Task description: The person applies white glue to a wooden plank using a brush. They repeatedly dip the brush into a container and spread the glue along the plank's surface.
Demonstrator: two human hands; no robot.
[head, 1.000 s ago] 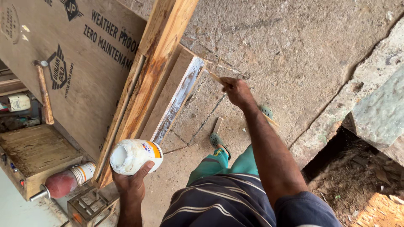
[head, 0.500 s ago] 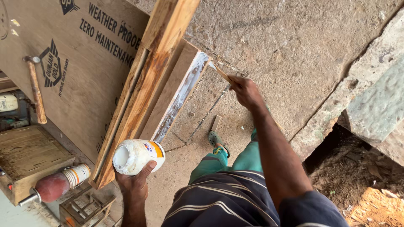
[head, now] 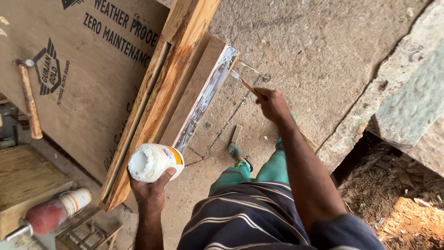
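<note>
2 hands in view, both occupied. Left hand (head: 149, 190) cups 1 white plastic glue jar (head: 155, 161) from below, mouth tipped sideways, just beside the near end of the boards. Jar judged light and rigid, but its glue-smeared skin is probably slick; best held around the belly, as it is.

Right hand (head: 273, 104) is closed on 1 thin wooden stick (head: 246, 84), whose wet tip touches the far end of 1 narrow board edge (head: 206, 95) coated in white glue. Stick judged light, stiff and easily snapped; hold is at its rear end.

Counts: 1 hammer (head: 27, 96) lying on 1 printed plywood sheet (head: 88, 74), 1 red-and-white bottle (head: 52, 212) at lower left, 1 sandalled foot (head: 239, 153) on the concrete floor (head: 323, 55).
</note>
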